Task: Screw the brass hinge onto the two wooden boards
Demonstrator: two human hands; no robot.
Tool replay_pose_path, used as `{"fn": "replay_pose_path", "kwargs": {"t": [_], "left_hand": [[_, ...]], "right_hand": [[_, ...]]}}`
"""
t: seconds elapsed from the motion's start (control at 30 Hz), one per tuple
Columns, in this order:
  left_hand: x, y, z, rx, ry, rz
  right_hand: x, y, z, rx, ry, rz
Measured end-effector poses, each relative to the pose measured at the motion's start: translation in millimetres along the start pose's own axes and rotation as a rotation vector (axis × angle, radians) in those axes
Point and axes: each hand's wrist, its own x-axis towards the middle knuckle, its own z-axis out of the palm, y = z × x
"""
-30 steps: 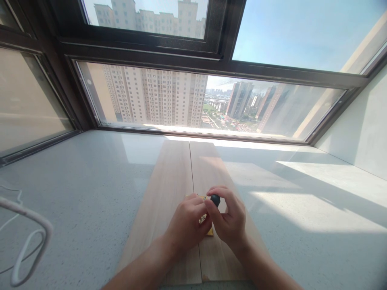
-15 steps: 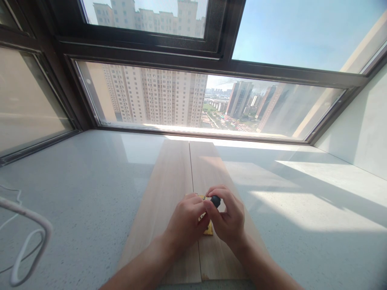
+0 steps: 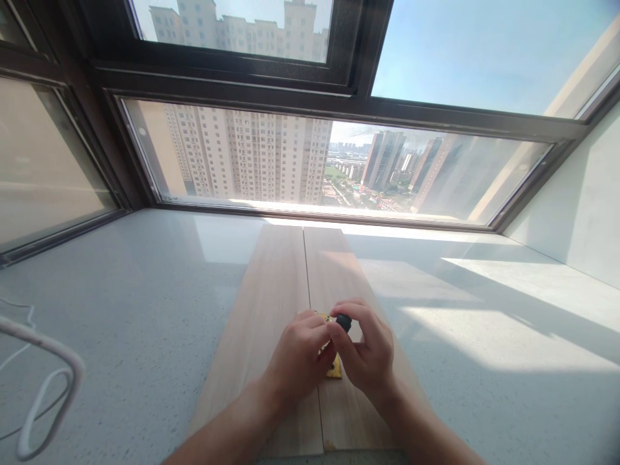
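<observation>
Two pale wooden boards (image 3: 259, 294) lie side by side with a thin seam between them. A brass-coloured hinge (image 3: 335, 369) lies near the seam, largely covered by my hands. My right hand (image 3: 371, 345) is closed, thumb and fingers pinching the black handle of a screwdriver (image 3: 343, 321); the shaft and tip cannot be seen. Close beside it, my left hand (image 3: 303, 345) is closed over the hinge, fingertips together below the handle. What those fingers pinch is hidden.
The boards rest on a speckled pale stone sill (image 3: 145, 310). At the left edge stands a bent white tube (image 3: 72, 361) with thin cords near it. A dark-framed window (image 3: 310, 216) bounds the far side, and a white wall (image 3: 576, 213) rises at right.
The black handle has turned and shifted slightly left between my right fingers. My left hand has stayed almost still, and the boards have not moved.
</observation>
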Motion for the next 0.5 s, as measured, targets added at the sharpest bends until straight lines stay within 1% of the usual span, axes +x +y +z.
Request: {"fn": "replay_pose_path", "kwargs": {"t": [0.13, 0.27, 0.33, 0.5], "left_hand": [[-0.2, 0.4, 1.5, -0.021, -0.044, -0.018], [-1.0, 1.2, 2.9, -0.025, -0.089, -0.042], [-1.4, 1.4, 2.5, -0.037, -0.084, -0.034], [-1.0, -0.2, 0.3, -0.055, -0.027, -0.018]], "right_hand": [[-1.3, -0.1, -1.9, 0.000, 0.012, 0.021], [-2.2, -2.3, -3.9, 0.015, -0.032, 0.016], [-1.1, -2.7, -3.6, 0.012, -0.040, 0.016], [1.2, 0.7, -1.1, 0.003, -0.023, 0.032]]}}
